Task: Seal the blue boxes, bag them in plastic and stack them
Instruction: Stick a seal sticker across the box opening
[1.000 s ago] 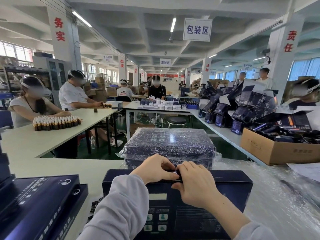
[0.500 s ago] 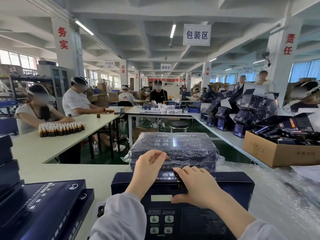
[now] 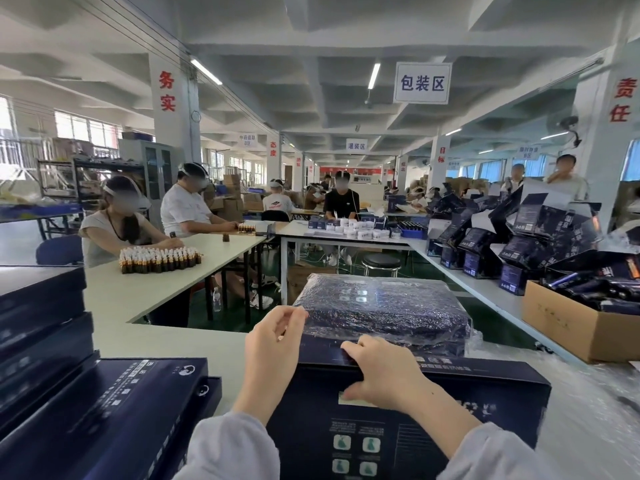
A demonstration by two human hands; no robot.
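A dark blue box (image 3: 491,400) lies flat on the table right in front of me. My right hand (image 3: 381,375) rests on its far edge, fingers draped over the edge and thumb on the top face, pressing there. My left hand (image 3: 273,348) hovers just above the box's far left corner, fingers loosely curled, with nothing visible between them. Directly behind the box sits a stack of blue boxes wrapped in clear plastic (image 3: 381,306).
Unwrapped blue boxes (image 3: 104,417) are piled at my left. Clear plastic sheeting (image 3: 595,431) covers the table on my right. Beyond it stands a cardboard carton (image 3: 581,327) of dark items. Other people work at the tables (image 3: 166,289) farther back.
My left hand has lifted off the box's far edge and moved up and left. My right hand has stayed on that edge. The camera has tilted slightly.
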